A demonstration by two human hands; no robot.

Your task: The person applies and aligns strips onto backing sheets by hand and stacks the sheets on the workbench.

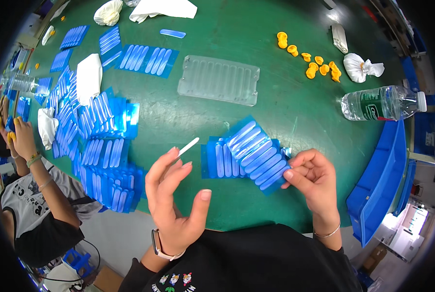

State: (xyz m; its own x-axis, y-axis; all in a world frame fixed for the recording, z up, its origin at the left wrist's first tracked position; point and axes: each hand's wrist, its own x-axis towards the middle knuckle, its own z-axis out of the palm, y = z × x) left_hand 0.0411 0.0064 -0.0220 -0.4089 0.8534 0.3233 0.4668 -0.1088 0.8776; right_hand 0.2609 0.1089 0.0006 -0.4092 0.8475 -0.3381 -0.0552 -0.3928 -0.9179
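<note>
My right hand (314, 177) pinches the lower right edge of a blue film sheet (258, 158) that carries a row of slim, rounded strips. The sheet is tilted over another blue sheet of strips (222, 160) on the green table, partly covering it. My left hand (176, 194) is raised just left of these sheets, its thumb spread away. Between its fingertips sticks out a slim white strip (189, 147) with a rounded end. Beyond both hands lies a clear plastic tray (220, 80) with long parallel slots.
A heap of blue strip sheets (98, 117) with white cloths (88, 78) covers the left. Yellow rubber finger cots (310, 73), a water bottle (382, 103) and a blue bin (378, 180) are on the right. At far left, another person's hands (20, 134) wear yellow finger cots.
</note>
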